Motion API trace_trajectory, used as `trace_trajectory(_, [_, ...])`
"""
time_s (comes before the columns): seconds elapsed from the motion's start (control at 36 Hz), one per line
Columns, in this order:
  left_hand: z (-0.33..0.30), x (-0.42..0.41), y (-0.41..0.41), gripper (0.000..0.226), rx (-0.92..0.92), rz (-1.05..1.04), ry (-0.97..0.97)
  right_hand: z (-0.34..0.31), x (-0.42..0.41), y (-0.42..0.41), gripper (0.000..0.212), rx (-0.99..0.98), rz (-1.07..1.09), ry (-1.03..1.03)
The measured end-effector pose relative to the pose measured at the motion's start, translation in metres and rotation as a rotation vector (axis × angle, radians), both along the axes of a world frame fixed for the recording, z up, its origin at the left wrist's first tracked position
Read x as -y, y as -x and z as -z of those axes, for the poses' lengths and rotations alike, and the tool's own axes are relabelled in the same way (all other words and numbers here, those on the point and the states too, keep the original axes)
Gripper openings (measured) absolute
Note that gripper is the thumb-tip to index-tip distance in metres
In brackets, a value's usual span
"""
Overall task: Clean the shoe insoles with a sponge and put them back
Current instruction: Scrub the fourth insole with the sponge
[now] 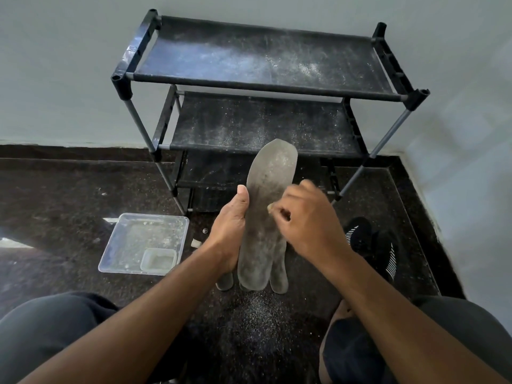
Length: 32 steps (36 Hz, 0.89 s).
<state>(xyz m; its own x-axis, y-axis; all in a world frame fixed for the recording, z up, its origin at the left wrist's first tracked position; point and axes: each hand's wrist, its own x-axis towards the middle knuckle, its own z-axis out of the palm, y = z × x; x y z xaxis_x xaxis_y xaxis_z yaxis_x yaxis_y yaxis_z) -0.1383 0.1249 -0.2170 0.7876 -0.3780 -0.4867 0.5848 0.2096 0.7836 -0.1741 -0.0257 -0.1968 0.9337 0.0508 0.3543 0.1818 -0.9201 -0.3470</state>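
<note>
left hand [231,225] grips insole [267,206] (upright) | right hand [304,220] pinches sponge [269,208] against it

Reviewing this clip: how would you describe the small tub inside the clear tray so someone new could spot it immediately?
Start at the black shoe rack against the wall, then look down-left to the clear square tray on the dark floor. The small tub sits in the tray's near right corner: a cloudy, rounded-square container, the only object standing inside the tray.

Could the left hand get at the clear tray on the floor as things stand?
Probably not yet: the left hand grips the insole, though the floor toward the clear tray is open.
</note>
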Motion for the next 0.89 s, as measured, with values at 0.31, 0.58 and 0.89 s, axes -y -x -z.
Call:
trace_trajectory(0.31, [-0.003, 0.001, -0.002, 0.066, -0.024, -0.024, -0.005, -0.009, 0.004, 0.001, 0.015, -0.046, -0.041, -0.041])
trace_trajectory(0.58, [-0.005, -0.005, -0.006, 0.084, -0.126, -0.067, 0.125, -0.006, -0.002, 0.006, 0.009, -0.21, -0.223, -0.172])
trace_trajectory(0.89, [0.002, 0.003, -0.005, 0.085, -0.105, 0.023, 0.049, 0.004, -0.015, 0.009, 0.007, -0.09, -0.187, -0.163])
